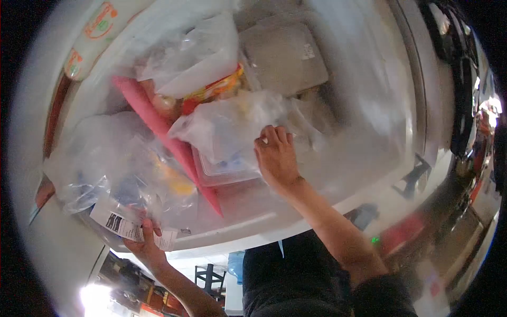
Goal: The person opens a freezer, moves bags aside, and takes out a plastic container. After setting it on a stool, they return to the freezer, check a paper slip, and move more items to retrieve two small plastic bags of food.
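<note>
In the head view I have both bare hands at a white chest [380,100], whose floor is crossed at a slant by a pink panel [182,153]. My left hand [145,240] is closed on a white printed slip [119,223], pinching it at the near edge of a clear plastic bag [119,158]; the bag lies left of the panel, with something yellow showing through it. My right hand [277,156] has its fingers curled against a translucent bag [227,127] right of the panel; I cannot tell whether it pinches the film. That bag lies over a clear plastic container [232,174], which sits just beside the panel. Behind it I see a red-and-yellow packet [224,87], partly under a whitish bag [203,50], and to their right a greyish tub [285,58]. A white roll with orange print [97,31] lies at far left. Below the near rim are dark clothing [288,277] and a black stool [210,277].
</note>
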A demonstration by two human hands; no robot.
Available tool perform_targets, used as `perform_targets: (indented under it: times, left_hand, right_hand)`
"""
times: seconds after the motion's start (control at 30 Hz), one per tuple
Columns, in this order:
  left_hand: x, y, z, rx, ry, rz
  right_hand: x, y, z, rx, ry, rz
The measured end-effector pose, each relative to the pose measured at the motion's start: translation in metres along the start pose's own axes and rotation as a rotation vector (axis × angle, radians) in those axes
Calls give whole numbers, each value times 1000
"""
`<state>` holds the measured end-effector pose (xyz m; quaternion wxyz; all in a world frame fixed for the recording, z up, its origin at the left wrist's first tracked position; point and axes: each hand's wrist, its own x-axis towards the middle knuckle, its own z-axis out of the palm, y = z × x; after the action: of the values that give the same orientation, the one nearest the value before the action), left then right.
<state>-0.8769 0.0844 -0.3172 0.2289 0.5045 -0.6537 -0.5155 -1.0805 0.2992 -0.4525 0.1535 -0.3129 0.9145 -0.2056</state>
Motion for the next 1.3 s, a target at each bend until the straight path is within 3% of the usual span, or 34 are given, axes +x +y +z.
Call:
perform_targets:
  times: [0.07,0.13,0.17,0.23,0.3,0.37,0.43,0.5,0.57,0.6,0.67,0.7,0.77,0.87,0.93,1.0,1.07,1.13,1.3]
  left_hand:
    - [-5,2,6,-10,20,18]
    - [-3,2,8,12,101,40]
    - [-1,1,4,10,101,36]
    - [2,-2,-6,20,-18,15]
    - [1,-5,-1,8,59,18]
    - [0,-6,-2,1,131,21]
    - [2,-6,-7,38,10,5]
    - [2,-5,-7,93,19,10]
    - [1,-4,-2,148,14,19]
    - [0,-2,2,139,30,41]
    - [0,-3,-1,136,39,61]
    - [1,-6,-10,107,-10,33]
    - [2,-5,-9,73,-59,10]
    - [-4,0,8,105,41,29]
    - [-4,3,11,85,-14,60]
    - [-2,6,13,114,-40,45]
    - [-6,9,12,171,-59,17]
    - [-8,5,13,136,-63,70]
    - [-7,9,16,155,-92,55]
  right_hand:
    - [-7,8,12,-31,-129,-59]
    - [-7,13,-8,387,-37,-155]
    - [-8,19,-24,383,-41,-155]
    - [-11,37,-57,760,-349,225]
    - [-3,68,-69,952,-2,260]
    - [39,93,-110,590,156,328]
    - [86,135,-125,398,323,273]
    - [134,171,-124,283,328,102]
    - [157,176,-117,132,277,-202]
    - [153,156,-121,129,280,-185]
    - [132,104,-138,358,314,115]
    - [114,108,-132,357,317,121]
    - [72,128,-100,-44,489,50]
    - [29,125,-52,-4,396,142]
    - [31,145,-37,100,96,114]
    - [82,163,-57,416,-463,488]
    - [115,173,-63,30,-189,201]
    - [145,182,-82,-596,166,-336]
    - [119,138,-56,-521,442,-196]
